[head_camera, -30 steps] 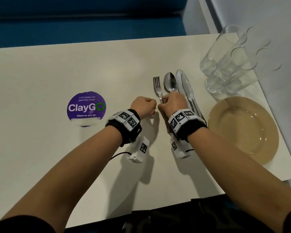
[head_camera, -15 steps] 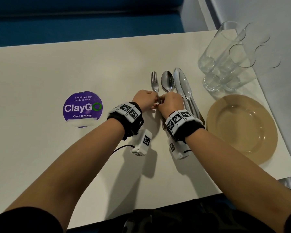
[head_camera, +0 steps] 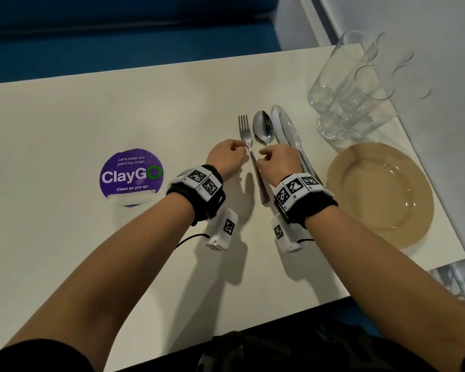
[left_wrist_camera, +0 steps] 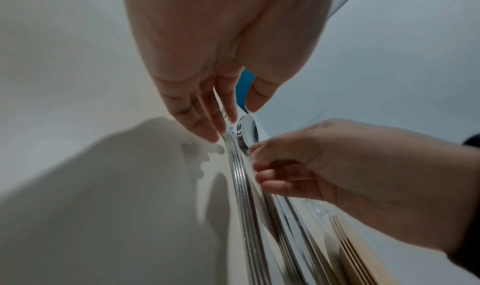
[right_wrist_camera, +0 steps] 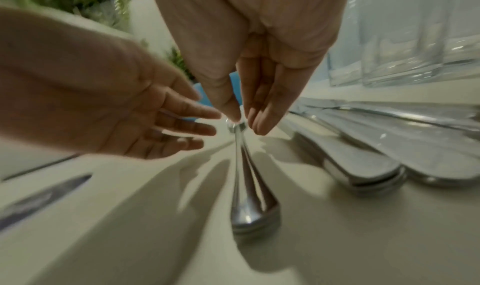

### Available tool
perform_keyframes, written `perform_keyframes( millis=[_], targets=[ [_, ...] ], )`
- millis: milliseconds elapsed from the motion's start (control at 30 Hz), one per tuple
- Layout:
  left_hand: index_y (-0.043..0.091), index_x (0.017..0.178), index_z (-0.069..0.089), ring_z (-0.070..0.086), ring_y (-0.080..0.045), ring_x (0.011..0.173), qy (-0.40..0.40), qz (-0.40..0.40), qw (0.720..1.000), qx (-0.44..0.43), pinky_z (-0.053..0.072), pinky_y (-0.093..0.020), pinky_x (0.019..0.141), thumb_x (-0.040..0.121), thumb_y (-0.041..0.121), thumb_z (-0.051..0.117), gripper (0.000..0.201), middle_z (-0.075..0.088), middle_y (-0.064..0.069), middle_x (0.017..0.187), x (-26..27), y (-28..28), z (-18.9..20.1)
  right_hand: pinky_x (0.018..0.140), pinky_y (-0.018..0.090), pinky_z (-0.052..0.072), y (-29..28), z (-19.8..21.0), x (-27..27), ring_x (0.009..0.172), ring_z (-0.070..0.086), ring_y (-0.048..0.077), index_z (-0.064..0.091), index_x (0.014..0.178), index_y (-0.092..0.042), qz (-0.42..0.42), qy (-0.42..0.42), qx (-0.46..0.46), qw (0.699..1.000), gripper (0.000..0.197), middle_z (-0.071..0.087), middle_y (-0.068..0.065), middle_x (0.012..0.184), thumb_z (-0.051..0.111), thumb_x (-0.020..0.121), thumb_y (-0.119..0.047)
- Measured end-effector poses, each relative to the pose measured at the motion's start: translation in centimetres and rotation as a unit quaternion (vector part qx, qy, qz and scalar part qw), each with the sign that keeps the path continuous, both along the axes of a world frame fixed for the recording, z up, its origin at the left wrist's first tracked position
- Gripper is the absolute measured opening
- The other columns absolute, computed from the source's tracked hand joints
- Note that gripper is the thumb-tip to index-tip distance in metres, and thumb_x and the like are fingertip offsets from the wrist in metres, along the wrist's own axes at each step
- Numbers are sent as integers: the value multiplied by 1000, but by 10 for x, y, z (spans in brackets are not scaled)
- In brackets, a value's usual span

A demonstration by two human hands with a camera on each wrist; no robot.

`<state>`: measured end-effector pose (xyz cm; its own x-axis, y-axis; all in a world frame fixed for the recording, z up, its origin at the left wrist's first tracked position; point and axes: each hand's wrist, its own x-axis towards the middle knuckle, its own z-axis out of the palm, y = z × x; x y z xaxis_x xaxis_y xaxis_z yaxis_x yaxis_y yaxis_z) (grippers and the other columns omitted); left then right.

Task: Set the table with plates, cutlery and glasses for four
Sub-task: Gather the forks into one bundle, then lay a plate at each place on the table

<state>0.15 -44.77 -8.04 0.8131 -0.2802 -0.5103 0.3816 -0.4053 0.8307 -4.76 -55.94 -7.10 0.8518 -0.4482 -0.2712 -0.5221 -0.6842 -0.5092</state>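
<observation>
The right hand hid the spoon handles (count unclear); the glasses blurred together.

Left hand and right hand now drawn a little apart — touching a second ago over the fork stack. Fork handles showing bare between them. Left fingers loosened beside the stack; right thumb and fingertips at the neck — grip unclear.

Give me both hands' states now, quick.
Left hand: open, fingertips touching the forks.
Right hand: pinching the spoons at the neck.
</observation>
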Motion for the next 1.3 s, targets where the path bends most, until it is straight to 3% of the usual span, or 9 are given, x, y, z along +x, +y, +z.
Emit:
perform_keyframes(
  millis=[167, 333, 533, 600, 733, 833, 967, 1167, 1300],
  targets=[
    [19, 123, 52, 55, -10, 88, -123, -28, 992, 23, 43, -21, 75, 89, 21, 57, 34, 58, 5, 105, -15, -2, 19, 89, 22, 43, -13, 21, -27, 102, 61, 18, 61, 122, -12, -91, -90, 30, 991, 41, 66, 6, 110, 64, 84, -24],
    [21, 129, 49, 57, -13, 97, -115, -134, 984, 0, 45, -18, 72, 87, 24, 63, 45, 57, 2, 116, -44, -46, 31, 99, 31, 43, -65, 30, -67, 112, 54, 22, 54, 125, -9, -170, -118, 0, 978, 47, 57, 10, 120, 63, 80, -17],
    [16, 142, 35, 53, -24, 119, -106, -196, 972, 70, 45, -32, 97, 90, 25, 59, 58, 49, -8, 136, -71, -127, 26, 105, 44, 39, -167, 24, -121, 125, 43, 32, 47, 131, -7, -258, 5, -48, 965, 60, 47, 14, 133, 67, 77, -24],
    [15, 144, 31, 53, -27, 119, -102, -202, 968, 104, 51, -39, 92, 93, 26, 55, 58, 47, -9, 139, -76, -145, 24, 105, 46, 37, -189, 20, -140, 130, 36, 32, 40, 136, -8, -289, 56, -74, 953, 67, 40, 13, 138, 68, 78, -28],
    [9, 138, 43, 59, -32, 107, -75, -206, 967, 131, 54, -37, 74, 96, 19, 42, 43, 56, -14, 127, -86, -162, 21, 100, 45, 39, -211, 9, -165, 127, 39, 34, 31, 135, -2, -393, 110, 4, 913, 72, 36, 16, 139, 63, 82, -38],
    [8, 98, 63, 54, -27, 67, -39, -154, 985, 70, 47, -30, 55, 96, 13, 36, 27, 59, -18, 79, -89, -162, 15, 80, 37, 50, -217, 3, -174, 94, 61, 32, 49, 120, 0, -424, 81, 91, 898, 61, 60, 16, 120, 59, 79, -44],
    [12, 106, 66, 46, -18, 44, -14, -96, 995, 20, 28, -14, 32, 99, 17, 38, 29, 55, -8, 65, -92, -146, 17, 65, 30, 40, -210, 7, -182, 81, 58, 29, 53, 116, -2, -447, 1, 116, 887, 49, 64, 12, 105, 56, 76, -32],
    [8, 99, 64, 58, -23, 62, 12, -3, 998, -68, 54, -30, 57, 99, 20, 44, 23, 61, -8, 75, -87, -85, 37, 75, 30, 41, -156, 23, -165, 103, 56, 32, 37, 132, -8, -392, -41, 134, 909, 57, 55, 11, 120, 61, 82, -21],
    [2, 91, 62, 55, -23, 63, -20, 29, 998, -52, 54, -26, 51, 98, 13, 41, 24, 56, -10, 72, -68, -12, 46, 80, 28, 39, -95, 40, -133, 112, 54, 31, 34, 134, -7, -333, -50, 148, 930, 61, 52, 13, 127, 64, 83, -24]
  ],
)
